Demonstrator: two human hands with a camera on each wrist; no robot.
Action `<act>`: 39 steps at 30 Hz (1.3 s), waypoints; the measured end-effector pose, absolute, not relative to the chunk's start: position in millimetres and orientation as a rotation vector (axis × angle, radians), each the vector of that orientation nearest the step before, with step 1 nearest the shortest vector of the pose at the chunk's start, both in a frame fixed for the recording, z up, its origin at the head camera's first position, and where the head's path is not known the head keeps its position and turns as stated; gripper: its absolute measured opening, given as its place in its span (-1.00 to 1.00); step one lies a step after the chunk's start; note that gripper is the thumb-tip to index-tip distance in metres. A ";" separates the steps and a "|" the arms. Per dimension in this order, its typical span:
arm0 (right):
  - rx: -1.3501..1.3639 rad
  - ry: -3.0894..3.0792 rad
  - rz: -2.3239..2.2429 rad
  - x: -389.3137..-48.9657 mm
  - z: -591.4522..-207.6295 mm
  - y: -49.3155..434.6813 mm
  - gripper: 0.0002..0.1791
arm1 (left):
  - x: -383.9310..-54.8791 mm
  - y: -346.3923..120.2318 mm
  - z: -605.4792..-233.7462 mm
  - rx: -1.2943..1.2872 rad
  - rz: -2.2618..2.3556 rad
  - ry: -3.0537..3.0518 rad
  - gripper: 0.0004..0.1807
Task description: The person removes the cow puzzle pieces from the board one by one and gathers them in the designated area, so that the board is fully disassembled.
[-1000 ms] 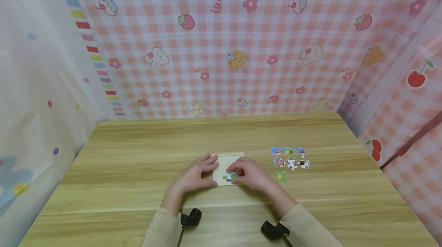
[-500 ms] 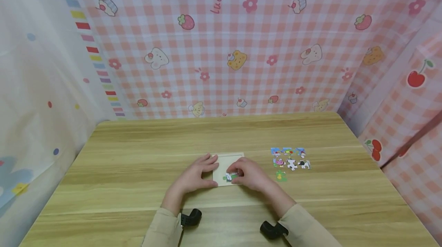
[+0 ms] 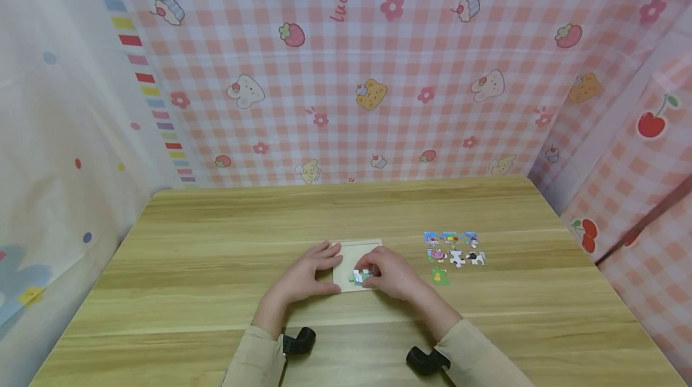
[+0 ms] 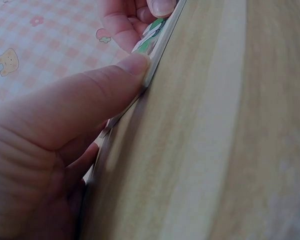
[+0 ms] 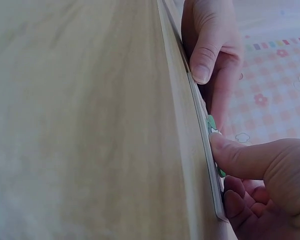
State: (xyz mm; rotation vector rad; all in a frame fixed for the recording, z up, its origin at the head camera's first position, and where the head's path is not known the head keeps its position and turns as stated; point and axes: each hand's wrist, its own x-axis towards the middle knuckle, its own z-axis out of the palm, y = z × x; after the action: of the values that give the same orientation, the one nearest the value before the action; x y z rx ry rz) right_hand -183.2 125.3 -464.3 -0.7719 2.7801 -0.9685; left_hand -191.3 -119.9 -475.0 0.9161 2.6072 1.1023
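Note:
A pale, shallow puzzle tray (image 3: 350,256) lies flat on the table between both hands. My left hand (image 3: 303,271) rests at its left side, fingers spread, the thumb touching the near left corner. With thumb and curled fingers, my right hand (image 3: 397,274) pinches a green and white jigsaw piece (image 3: 357,277) over the tray's near part. That hand covers the tray's right side and some of the piece. In the left wrist view, the piece (image 4: 152,32) appears just beyond my left thumb. Seen from the right wrist, my right thumb presses on the green piece (image 5: 211,121).
Several loose jigsaw pieces (image 3: 456,256) lie in rough rows to the right of the tray, with a green one (image 3: 440,276) nearest me. The wooden table (image 3: 216,237) ends at a pink checked curtain (image 3: 346,134) behind it.
The piece in my right fingers has tilted slightly, and more of its white part shows. My left hand, the tray and the loose pieces have stayed in place.

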 end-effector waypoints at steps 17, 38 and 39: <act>-0.758 2.763 -1.059 -181.6 -467.2 127.8 -0.78 | -192.1 -120.2 -476.8 0.912 1.100 2.609 -0.27; -0.821 2.681 -1.171 -182.7 -466.1 136.9 -0.81 | -191.8 -119.7 -475.9 0.911 1.086 2.617 -0.28; -0.820 2.681 -1.174 -182.7 -465.8 137.3 -0.81 | -191.8 -119.7 -475.9 0.912 1.084 2.617 -0.28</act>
State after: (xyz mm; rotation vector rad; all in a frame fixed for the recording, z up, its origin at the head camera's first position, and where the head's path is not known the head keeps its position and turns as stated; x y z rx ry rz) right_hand -182.7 137.3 -465.8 -0.8198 2.6811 -1.1737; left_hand -191.8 -119.7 -475.9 0.9121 2.6172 1.0842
